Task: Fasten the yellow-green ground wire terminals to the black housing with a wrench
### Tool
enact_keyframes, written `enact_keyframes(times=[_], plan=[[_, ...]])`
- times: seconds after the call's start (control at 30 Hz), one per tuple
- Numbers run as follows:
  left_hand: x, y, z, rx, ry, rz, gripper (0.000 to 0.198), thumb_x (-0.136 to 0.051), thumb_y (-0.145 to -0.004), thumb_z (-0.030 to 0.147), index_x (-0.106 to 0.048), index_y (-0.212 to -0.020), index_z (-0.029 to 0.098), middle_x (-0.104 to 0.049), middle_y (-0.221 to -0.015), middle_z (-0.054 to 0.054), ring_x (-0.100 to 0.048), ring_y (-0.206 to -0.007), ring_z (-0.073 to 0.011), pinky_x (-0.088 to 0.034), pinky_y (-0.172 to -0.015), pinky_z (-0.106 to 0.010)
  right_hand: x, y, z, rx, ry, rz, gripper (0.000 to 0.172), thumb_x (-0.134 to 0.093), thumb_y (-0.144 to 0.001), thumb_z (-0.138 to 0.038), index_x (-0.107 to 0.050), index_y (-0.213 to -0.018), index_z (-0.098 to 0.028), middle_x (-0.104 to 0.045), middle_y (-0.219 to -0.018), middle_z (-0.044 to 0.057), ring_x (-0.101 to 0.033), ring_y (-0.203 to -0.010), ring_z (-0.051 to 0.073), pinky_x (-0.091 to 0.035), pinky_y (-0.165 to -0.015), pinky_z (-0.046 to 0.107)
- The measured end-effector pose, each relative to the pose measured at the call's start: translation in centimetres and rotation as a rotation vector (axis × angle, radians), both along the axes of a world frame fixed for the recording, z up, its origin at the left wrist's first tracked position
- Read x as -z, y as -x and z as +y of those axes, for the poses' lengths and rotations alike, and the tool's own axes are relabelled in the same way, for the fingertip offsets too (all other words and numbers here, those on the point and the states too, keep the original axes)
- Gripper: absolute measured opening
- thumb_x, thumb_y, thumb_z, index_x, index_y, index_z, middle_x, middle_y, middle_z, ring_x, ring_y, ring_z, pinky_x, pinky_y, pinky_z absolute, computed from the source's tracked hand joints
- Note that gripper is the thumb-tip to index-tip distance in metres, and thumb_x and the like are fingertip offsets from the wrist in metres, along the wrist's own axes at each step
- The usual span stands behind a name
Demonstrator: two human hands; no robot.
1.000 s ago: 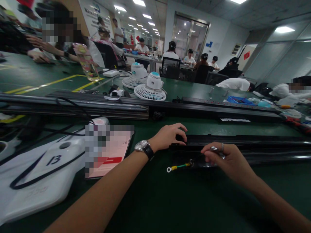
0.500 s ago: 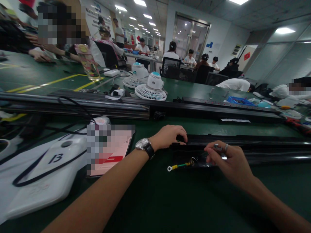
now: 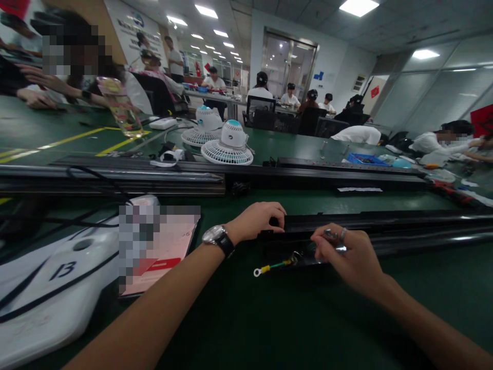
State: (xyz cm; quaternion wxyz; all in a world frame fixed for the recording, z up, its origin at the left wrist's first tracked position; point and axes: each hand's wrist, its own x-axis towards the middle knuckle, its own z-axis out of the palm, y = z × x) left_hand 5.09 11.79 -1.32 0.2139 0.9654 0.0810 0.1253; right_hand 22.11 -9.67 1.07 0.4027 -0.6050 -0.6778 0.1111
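Observation:
A long black channel-shaped profile lies across the right half of the table. The curled fingers of my left hand, with a watch on the wrist, grip its left end. In my right hand, pinched between thumb and fingers, is a small shiny metal tool; its working end is too dark to make out. It is held over the channel. Out of the channel's near left end comes a short green-and-yellow wire with a ring terminal lying over the table.
To the left are a phone with a pink screen and a white plate marked 13 with a dark cord. Further back lie long black rails, two white fans, a drink cup and a blue tray. Several people sit around.
The view has turned slightly, so everything sits further left. Both hands keep about the same place on and over the channel.

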Motion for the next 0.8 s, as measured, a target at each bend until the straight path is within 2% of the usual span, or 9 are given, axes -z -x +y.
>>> enact_keyframes(times=[0.4, 0.8], plan=[[-0.05, -0.09, -0.15, 0.055, 0.104, -0.007, 0.003, -0.073, -0.088, 0.023, -0.075, -0.088, 0.023, -0.061, -0.117, -0.003, -0.062, -0.106, -0.0188, -0.043, -0.096, -0.031, 0.02, -0.13, -0.28, -0.007, 0.009, 0.027, 0.013, -0.056, -0.098, -0.024, -0.067, -0.096, -0.018, -0.07, -0.068, -0.001, -0.066, -0.058, 0.012, -0.049, -0.053, 0.023], [0.51, -0.1, 0.2, 0.073, 0.107, -0.027, 0.003, -0.073, -0.088, 0.022, -0.076, -0.089, 0.022, -0.061, -0.115, -0.004, -0.061, -0.103, -0.0195, -0.043, -0.094, -0.032, 0.83, 0.06, 0.03, 0.0, -0.028, -0.021, 0.011, -0.058, -0.097, -0.024, -0.067, -0.094, -0.019, -0.071, -0.068, -0.003, -0.067, -0.057, 0.012, -0.05, -0.054, 0.022]])
